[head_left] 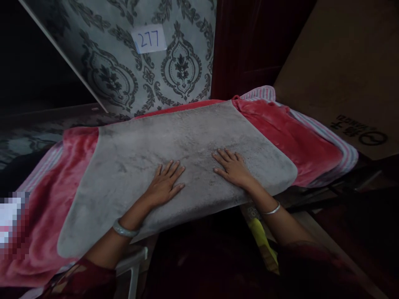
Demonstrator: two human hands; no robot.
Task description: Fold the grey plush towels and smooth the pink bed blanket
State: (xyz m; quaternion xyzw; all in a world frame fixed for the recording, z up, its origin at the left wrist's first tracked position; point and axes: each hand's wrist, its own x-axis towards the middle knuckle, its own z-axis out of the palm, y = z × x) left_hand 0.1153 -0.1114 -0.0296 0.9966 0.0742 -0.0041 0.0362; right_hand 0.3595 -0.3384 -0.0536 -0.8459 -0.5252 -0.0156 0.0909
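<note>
Fingers spread and released, a person's left hand (162,186) and right hand (233,168) rest palms down on a gray cloth (193,160), toward its front edge. The cloth covers the middle of a red blanket (299,143), visible beyond its left, right and back edges. Behind, a paper reading "277" (150,38) hangs on a patterned wall (183,68).

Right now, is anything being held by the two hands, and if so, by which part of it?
Nothing is held: the left hand and the right hand both lie open, palm down, on the grey cloth.
</note>
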